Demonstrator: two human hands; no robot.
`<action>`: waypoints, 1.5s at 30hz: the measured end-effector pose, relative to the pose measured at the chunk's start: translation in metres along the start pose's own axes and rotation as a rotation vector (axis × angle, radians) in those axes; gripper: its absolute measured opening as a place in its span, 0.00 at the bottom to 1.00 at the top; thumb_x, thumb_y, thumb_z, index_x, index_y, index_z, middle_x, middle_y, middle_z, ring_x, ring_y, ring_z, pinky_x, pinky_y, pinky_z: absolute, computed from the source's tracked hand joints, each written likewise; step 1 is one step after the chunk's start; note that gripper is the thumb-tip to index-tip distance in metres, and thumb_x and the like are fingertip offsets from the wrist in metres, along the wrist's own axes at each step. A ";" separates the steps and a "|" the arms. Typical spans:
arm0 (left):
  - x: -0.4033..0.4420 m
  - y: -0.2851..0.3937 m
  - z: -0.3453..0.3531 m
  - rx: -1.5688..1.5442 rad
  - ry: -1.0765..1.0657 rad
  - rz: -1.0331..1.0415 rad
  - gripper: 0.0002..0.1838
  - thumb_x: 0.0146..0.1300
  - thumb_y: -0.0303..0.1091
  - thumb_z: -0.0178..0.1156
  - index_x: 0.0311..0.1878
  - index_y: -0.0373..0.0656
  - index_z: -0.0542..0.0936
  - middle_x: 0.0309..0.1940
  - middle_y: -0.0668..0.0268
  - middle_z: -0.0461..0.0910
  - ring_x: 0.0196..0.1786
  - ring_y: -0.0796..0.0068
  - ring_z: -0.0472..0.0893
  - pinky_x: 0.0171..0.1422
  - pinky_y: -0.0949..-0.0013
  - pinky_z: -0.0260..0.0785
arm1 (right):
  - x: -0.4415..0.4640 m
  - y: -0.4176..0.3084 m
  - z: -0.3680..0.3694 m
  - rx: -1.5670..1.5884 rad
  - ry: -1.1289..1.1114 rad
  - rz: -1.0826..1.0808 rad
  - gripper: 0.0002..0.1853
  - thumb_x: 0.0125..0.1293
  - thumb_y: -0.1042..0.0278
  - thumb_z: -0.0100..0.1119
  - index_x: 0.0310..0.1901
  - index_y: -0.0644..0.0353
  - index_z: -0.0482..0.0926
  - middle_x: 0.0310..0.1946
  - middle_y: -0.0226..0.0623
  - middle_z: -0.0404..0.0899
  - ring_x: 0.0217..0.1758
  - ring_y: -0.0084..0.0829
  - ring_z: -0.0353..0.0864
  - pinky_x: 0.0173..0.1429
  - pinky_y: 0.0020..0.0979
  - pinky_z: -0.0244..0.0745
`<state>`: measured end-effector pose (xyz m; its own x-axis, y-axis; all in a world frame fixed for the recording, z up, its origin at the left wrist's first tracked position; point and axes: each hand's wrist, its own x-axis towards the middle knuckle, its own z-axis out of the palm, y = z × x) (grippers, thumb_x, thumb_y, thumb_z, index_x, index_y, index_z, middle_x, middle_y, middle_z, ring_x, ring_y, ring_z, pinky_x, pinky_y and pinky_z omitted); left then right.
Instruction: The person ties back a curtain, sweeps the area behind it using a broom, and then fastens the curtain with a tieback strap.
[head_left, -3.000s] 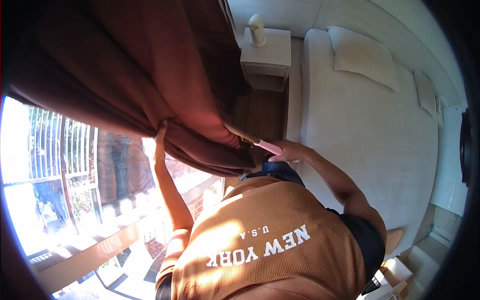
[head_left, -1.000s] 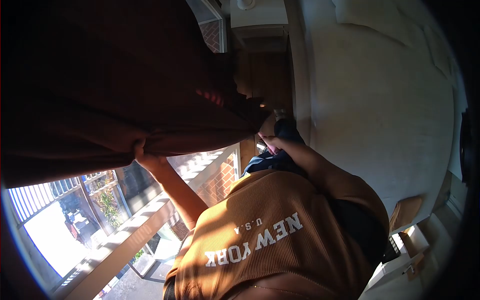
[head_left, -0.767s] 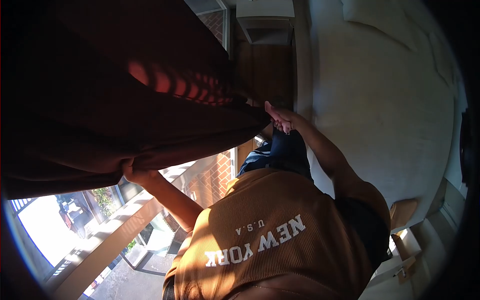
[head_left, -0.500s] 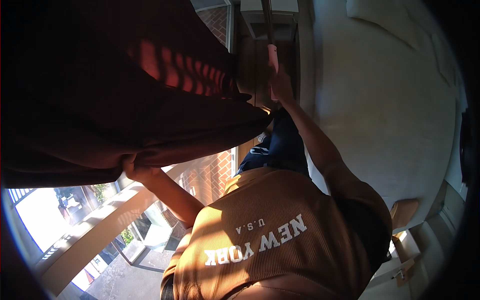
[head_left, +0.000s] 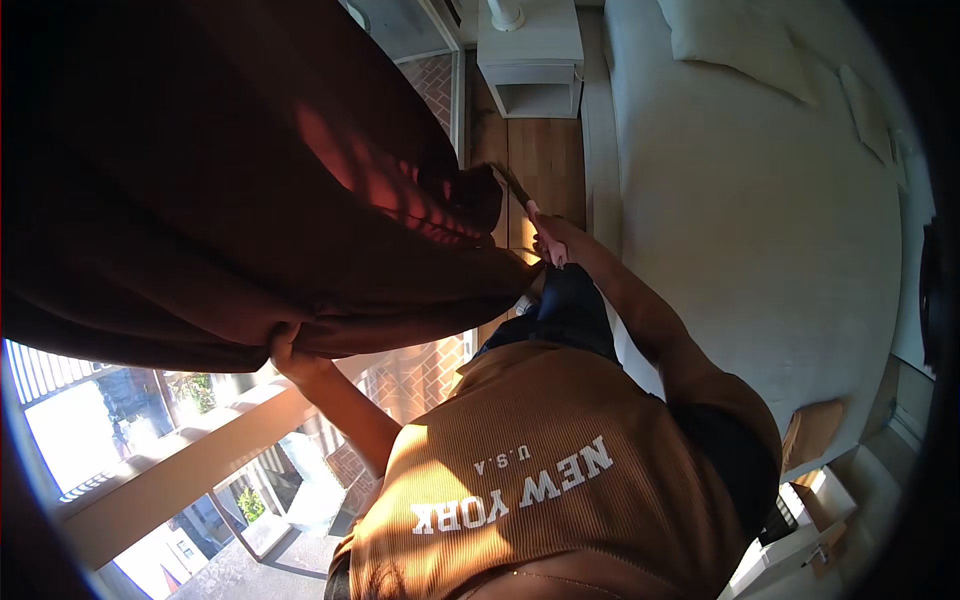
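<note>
A large dark red curtain (head_left: 200, 230) spreads across the left of the head view, its hem gathered in the fingers of my left hand (head_left: 290, 355). My right hand (head_left: 555, 240) is wrapped round the pink handle of a dark-shafted stick (head_left: 520, 195). That shaft slants up and left, with its blurred far end beside the curtain's right edge. What the tip is I cannot make out. The curtain's lower right corner hangs near my right hand.
A white bedside table (head_left: 530, 60) stands ahead on the wooden floor (head_left: 545, 160). Along the right lies a bed (head_left: 750, 230) with a pillow (head_left: 740, 50). A sunlit window ledge (head_left: 180, 455) and glass are at lower left. An open white drawer (head_left: 825, 505) sits at lower right.
My right hand has come down towards my body, and the stick has swung from pointing straight ahead to slanting left against the curtain's side. My left hand has shifted slightly right with the hem.
</note>
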<state>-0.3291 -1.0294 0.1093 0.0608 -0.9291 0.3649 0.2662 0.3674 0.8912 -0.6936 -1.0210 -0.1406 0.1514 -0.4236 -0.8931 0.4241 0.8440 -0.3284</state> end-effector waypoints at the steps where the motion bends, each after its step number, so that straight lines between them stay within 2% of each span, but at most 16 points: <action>1: -0.002 -0.005 0.001 0.077 -0.021 0.063 0.12 0.50 0.25 0.50 0.36 0.27 0.75 0.36 0.48 0.78 0.36 0.59 0.81 0.44 0.60 0.77 | -0.034 -0.033 0.011 0.071 -0.031 -0.030 0.28 0.61 0.30 0.39 0.31 0.52 0.66 0.14 0.28 0.60 0.12 0.21 0.59 0.15 0.22 0.54; 3: -0.004 -0.013 0.002 0.228 0.198 -0.009 0.13 0.50 0.26 0.51 0.37 0.26 0.75 0.36 0.47 0.78 0.36 0.58 0.81 0.45 0.60 0.76 | -0.079 -0.079 0.032 -0.078 -0.017 -0.177 0.27 0.63 0.34 0.42 0.34 0.54 0.67 0.15 0.29 0.63 0.14 0.22 0.64 0.15 0.25 0.57; 5: 0.000 -0.013 0.014 0.168 0.240 -0.131 0.14 0.50 0.27 0.51 0.38 0.26 0.74 0.36 0.48 0.78 0.37 0.59 0.81 0.47 0.61 0.75 | -0.131 -0.108 0.061 -0.108 -0.142 -0.587 0.26 0.64 0.37 0.43 0.36 0.57 0.67 0.15 0.29 0.64 0.14 0.23 0.66 0.16 0.27 0.59; 7: 0.011 -0.002 0.038 -0.097 0.095 -0.301 0.17 0.49 0.28 0.52 0.42 0.27 0.74 0.37 0.50 0.78 0.38 0.60 0.81 0.47 0.63 0.75 | -0.161 -0.123 0.089 -0.143 -0.236 -0.931 0.24 0.66 0.40 0.43 0.38 0.59 0.67 0.15 0.30 0.65 0.14 0.23 0.67 0.16 0.28 0.60; 12: 0.035 -0.032 0.047 -0.029 0.187 -0.314 0.18 0.48 0.28 0.54 0.43 0.26 0.73 0.34 0.50 0.79 0.37 0.60 0.81 0.49 0.64 0.74 | -0.126 -0.099 0.130 -0.377 -0.197 -1.434 0.25 0.67 0.40 0.42 0.40 0.59 0.67 0.15 0.31 0.67 0.13 0.20 0.68 0.18 0.22 0.63; 14: 0.046 -0.042 0.051 -0.037 0.226 -0.289 0.17 0.48 0.28 0.54 0.41 0.26 0.74 0.32 0.50 0.79 0.36 0.59 0.81 0.48 0.64 0.74 | -0.079 -0.054 0.115 -0.650 -0.334 -0.950 0.26 0.66 0.40 0.41 0.43 0.61 0.67 0.14 0.38 0.69 0.11 0.33 0.70 0.18 0.36 0.65; 16: 0.056 -0.047 0.050 -0.069 0.172 -0.398 0.16 0.48 0.29 0.55 0.39 0.26 0.75 0.30 0.49 0.80 0.35 0.59 0.81 0.48 0.64 0.73 | 0.017 0.024 0.072 -0.944 0.035 -0.901 0.29 0.65 0.37 0.41 0.40 0.62 0.69 0.13 0.38 0.69 0.11 0.34 0.69 0.19 0.39 0.65; 17: 0.062 -0.050 0.049 -0.086 0.144 -0.446 0.16 0.48 0.29 0.55 0.39 0.26 0.75 0.30 0.49 0.80 0.35 0.59 0.81 0.47 0.64 0.73 | 0.036 0.042 0.036 -0.928 -0.043 -0.801 0.31 0.64 0.35 0.41 0.37 0.63 0.70 0.12 0.38 0.68 0.11 0.33 0.69 0.18 0.38 0.64; 20: 0.069 -0.065 0.032 -0.051 0.214 -0.381 0.16 0.48 0.30 0.55 0.38 0.26 0.75 0.29 0.49 0.79 0.34 0.59 0.80 0.47 0.63 0.73 | 0.049 0.037 -0.057 -0.576 0.057 0.074 0.34 0.61 0.31 0.43 0.24 0.63 0.70 0.11 0.35 0.66 0.11 0.29 0.67 0.15 0.32 0.60; 25: 0.071 -0.063 0.023 -0.032 0.168 -0.414 0.17 0.48 0.31 0.56 0.38 0.26 0.75 0.29 0.49 0.79 0.33 0.58 0.80 0.45 0.64 0.73 | -0.006 -0.036 -0.114 -0.531 0.118 -0.101 0.35 0.56 0.24 0.39 0.28 0.56 0.66 0.13 0.27 0.59 0.11 0.25 0.60 0.16 0.28 0.56; 34: 0.046 -0.053 0.017 0.013 0.227 -0.291 0.26 0.44 0.24 0.56 0.51 0.25 0.68 0.41 0.51 0.76 0.42 0.58 0.79 0.54 0.59 0.71 | -0.149 -0.213 0.050 -0.035 -0.140 -0.990 0.25 0.64 0.37 0.43 0.38 0.56 0.65 0.15 0.27 0.63 0.12 0.21 0.63 0.15 0.25 0.61; 37: 0.038 -0.044 0.033 0.049 0.259 -0.243 0.25 0.44 0.22 0.55 0.50 0.26 0.69 0.43 0.52 0.76 0.44 0.59 0.78 0.56 0.60 0.70 | -0.122 -0.210 0.121 0.057 -0.216 -1.218 0.21 0.67 0.45 0.44 0.37 0.59 0.65 0.14 0.29 0.64 0.12 0.23 0.67 0.16 0.26 0.65; 40: 0.029 -0.049 0.017 0.058 0.222 -0.243 0.25 0.44 0.22 0.57 0.50 0.26 0.70 0.44 0.53 0.76 0.47 0.60 0.77 0.58 0.61 0.68 | -0.018 -0.134 0.141 -0.421 0.010 -1.280 0.20 0.66 0.49 0.47 0.39 0.63 0.64 0.11 0.39 0.70 0.11 0.33 0.74 0.13 0.32 0.65; 42: 0.030 -0.046 0.026 0.099 0.264 -0.202 0.24 0.44 0.22 0.58 0.49 0.27 0.71 0.44 0.53 0.76 0.48 0.61 0.76 0.58 0.61 0.68 | 0.045 -0.057 0.116 -0.791 -0.073 -0.757 0.26 0.67 0.45 0.43 0.47 0.66 0.66 0.12 0.42 0.72 0.13 0.34 0.76 0.16 0.39 0.69; 44: 0.024 -0.042 0.022 0.144 0.288 -0.211 0.24 0.43 0.22 0.58 0.48 0.27 0.72 0.44 0.54 0.76 0.48 0.62 0.76 0.59 0.61 0.68 | 0.083 0.017 0.075 -0.826 0.068 -0.341 0.30 0.67 0.40 0.39 0.45 0.67 0.69 0.11 0.42 0.71 0.11 0.34 0.74 0.15 0.40 0.67; 45: 0.022 -0.041 0.005 0.161 0.283 -0.232 0.24 0.42 0.22 0.58 0.48 0.28 0.73 0.44 0.54 0.76 0.48 0.62 0.76 0.59 0.61 0.68 | 0.097 0.038 0.049 -0.625 -0.041 -0.309 0.32 0.66 0.38 0.38 0.41 0.67 0.71 0.10 0.39 0.68 0.10 0.33 0.71 0.14 0.37 0.64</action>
<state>-0.3439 -1.0642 0.0824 0.2853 -0.9551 0.0801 0.1515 0.1275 0.9802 -0.6193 -1.0466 -0.2248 0.1458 -0.6765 -0.7219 -0.1385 0.7085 -0.6920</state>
